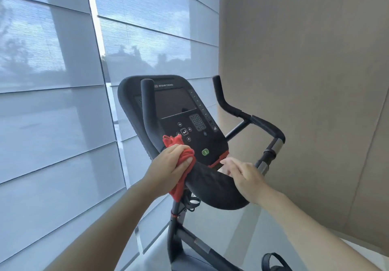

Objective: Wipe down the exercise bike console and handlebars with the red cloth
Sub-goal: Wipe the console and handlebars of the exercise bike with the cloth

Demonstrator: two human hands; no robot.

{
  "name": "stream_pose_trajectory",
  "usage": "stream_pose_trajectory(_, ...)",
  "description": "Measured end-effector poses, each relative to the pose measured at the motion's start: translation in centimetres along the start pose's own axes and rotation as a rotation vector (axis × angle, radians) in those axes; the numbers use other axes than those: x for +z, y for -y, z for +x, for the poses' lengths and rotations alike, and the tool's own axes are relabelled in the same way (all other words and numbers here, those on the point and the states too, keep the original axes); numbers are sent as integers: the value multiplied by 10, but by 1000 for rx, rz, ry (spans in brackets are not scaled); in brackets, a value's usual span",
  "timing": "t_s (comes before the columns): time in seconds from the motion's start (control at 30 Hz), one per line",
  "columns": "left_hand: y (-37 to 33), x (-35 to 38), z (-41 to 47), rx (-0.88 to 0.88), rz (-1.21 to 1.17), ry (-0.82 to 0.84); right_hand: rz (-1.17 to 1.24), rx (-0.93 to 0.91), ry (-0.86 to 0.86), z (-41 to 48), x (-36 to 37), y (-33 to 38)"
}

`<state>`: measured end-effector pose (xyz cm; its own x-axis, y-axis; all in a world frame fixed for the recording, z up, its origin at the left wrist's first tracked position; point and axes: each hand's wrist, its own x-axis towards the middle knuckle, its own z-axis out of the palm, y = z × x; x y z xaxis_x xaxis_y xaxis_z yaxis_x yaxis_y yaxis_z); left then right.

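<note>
The black exercise bike console [179,110] faces me, with a dark screen, a keypad and a green button [205,151]. Black handlebars [214,188] curve below it, with one horn rising on the left [148,106] and another on the right [223,100]. My left hand [168,165] presses the bunched red cloth [185,161] onto the left bend of the handlebar, at the console's lower left corner. My right hand [244,176] rests on the padded bar just below the console's bottom edge, fingers spread, holding nothing.
Tall windows with grey translucent blinds [52,81] fill the left side. A beige wall panel [305,81] stands close on the right. The bike's black frame post [174,239] runs down to the floor, and a pedal strap [273,262] shows at the bottom right.
</note>
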<state>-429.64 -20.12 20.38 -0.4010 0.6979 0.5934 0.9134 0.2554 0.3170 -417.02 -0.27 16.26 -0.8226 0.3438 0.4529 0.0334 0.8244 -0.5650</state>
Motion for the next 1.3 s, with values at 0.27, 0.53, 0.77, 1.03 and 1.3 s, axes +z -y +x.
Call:
stream_pose_trajectory(0.27,-48,22,-28,-50,105,21,-233,-113,143,24,-16,-56)
stream_pose_trajectory(0.53,-52,18,-12,-153,229,31,-273,-256,-62,26,-6,-72)
stream_pose_trajectory(0.77,-55,25,1,-263,230,6,-276,-256,-98,25,-6,-72)
stream_pose_trajectory(1.03,-75,41,-29,-242,224,-87,-276,-272,-136,20,-7,-69)
stream_pose_trajectory(1.3,-65,36,-13,-215,212,-36,-208,-309,-174,21,-5,-72)
